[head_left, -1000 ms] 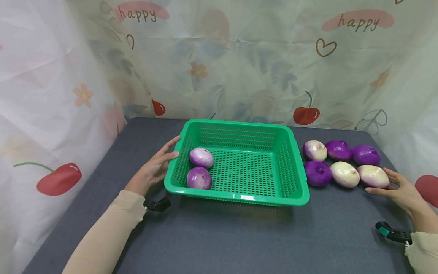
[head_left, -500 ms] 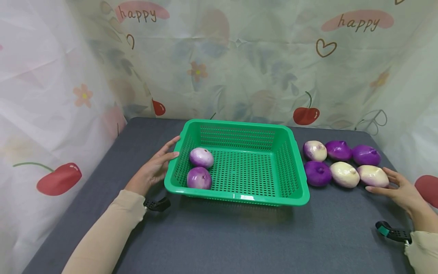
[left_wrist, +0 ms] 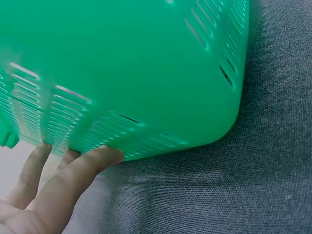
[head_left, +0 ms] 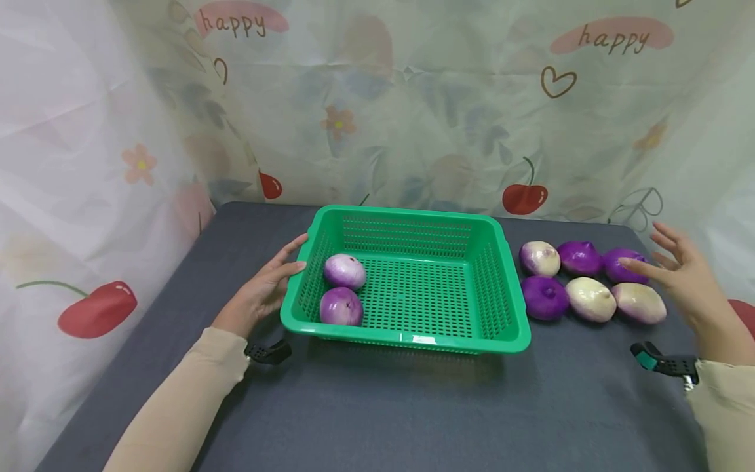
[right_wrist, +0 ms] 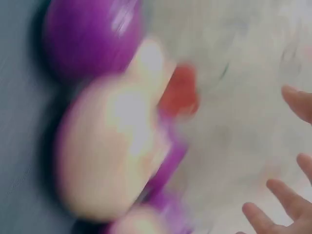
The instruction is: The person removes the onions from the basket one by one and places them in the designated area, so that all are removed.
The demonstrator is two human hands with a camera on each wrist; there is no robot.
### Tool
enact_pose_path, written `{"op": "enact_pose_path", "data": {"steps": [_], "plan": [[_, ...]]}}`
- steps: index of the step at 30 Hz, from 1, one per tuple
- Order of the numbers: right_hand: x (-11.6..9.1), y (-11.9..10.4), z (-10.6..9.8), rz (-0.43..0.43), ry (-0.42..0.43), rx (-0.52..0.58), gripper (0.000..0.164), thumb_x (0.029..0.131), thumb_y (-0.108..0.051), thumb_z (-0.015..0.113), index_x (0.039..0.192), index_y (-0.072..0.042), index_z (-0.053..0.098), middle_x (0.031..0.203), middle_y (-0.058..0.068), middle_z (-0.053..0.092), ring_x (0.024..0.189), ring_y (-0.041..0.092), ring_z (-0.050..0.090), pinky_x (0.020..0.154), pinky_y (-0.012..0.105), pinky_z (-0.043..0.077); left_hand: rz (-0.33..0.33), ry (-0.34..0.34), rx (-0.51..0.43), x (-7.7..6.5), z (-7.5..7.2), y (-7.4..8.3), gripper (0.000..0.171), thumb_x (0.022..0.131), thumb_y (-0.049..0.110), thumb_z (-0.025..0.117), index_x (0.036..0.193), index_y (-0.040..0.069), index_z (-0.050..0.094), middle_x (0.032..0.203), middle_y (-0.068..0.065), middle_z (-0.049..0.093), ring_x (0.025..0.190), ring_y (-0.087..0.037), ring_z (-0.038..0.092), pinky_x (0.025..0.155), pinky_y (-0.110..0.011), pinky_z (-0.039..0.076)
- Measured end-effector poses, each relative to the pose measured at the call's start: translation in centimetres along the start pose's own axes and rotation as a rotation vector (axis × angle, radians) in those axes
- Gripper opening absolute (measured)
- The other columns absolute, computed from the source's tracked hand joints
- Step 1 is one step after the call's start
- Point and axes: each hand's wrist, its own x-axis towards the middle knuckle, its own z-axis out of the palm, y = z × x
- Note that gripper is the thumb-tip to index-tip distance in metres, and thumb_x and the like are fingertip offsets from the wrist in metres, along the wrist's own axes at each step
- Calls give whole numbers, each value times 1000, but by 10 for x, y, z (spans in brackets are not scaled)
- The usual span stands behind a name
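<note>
Watching the right hand (head_left: 687, 276) hang, fingers spread and empty, near the front row's rightmost pale bulb (head_left: 639, 303) on the bench (head_left: 413, 419), I expect it firm, slick, best cupped round its middle; the left hand's (head_left: 256, 298) outstretched fingers touch the basket (head_left: 377, 334).

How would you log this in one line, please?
left hand: touching basket | right hand: empty | basket: two vegetables | table: six vegetables

Both arms (head_left: 171, 400) stretch forward: left hand (head_left: 261, 293) out front, fingers (left_wrist: 70, 183) extended and parted, and across it's the right hand (head_left: 689, 278), raised, thumb (head_left: 644, 268) spread wide from the fingers!
</note>
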Motion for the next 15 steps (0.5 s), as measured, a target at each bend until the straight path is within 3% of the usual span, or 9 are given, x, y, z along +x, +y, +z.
{"op": "enact_pose_path", "data": {"steps": [4, 7, 12, 15], "plan": [[4, -58, 18, -119, -34, 38, 82, 96, -22, 61, 152, -45, 5, 162, -12, 6, 149, 31, 4, 118, 33, 23, 1, 0, -5, 0, 0, 0, 61, 102, 14, 48, 153, 37, 20, 136, -7, 41, 112, -19, 60, 86, -43, 55], [7, -97, 36, -207, -67, 75, 81, 96, -16, 60, 152, -44, 9, 161, -8, 13, 149, 26, 13, 112, 20, 29, -1, 3, -8, -1, -1, -1, 61, 103, 13, 46, 153, 37, 20, 135, -6, 41, 111, -19, 60, 86, -43, 55], [14, -148, 77, -310, -132, 171, 84, 93, -13, 65, 152, -44, 13, 161, -2, 17, 147, 31, 19, 120, 45, 16, -1, -3, -12, -1, -1, 0, 61, 103, 13, 45, 153, 37, 20, 135, -5, 41, 110, -18, 61, 85, -43, 55], [19, -169, 103, -351, -206, 225, 86, 91, -12, 68, 152, -44, 16, 161, -1, 17, 147, 32, 19, 119, 52, 14, -2, -7, -13, -1, 0, 0, 61, 103, 13, 46, 153, 37, 20, 134, -5, 41, 109, -18, 61, 85, -42, 55]]}}
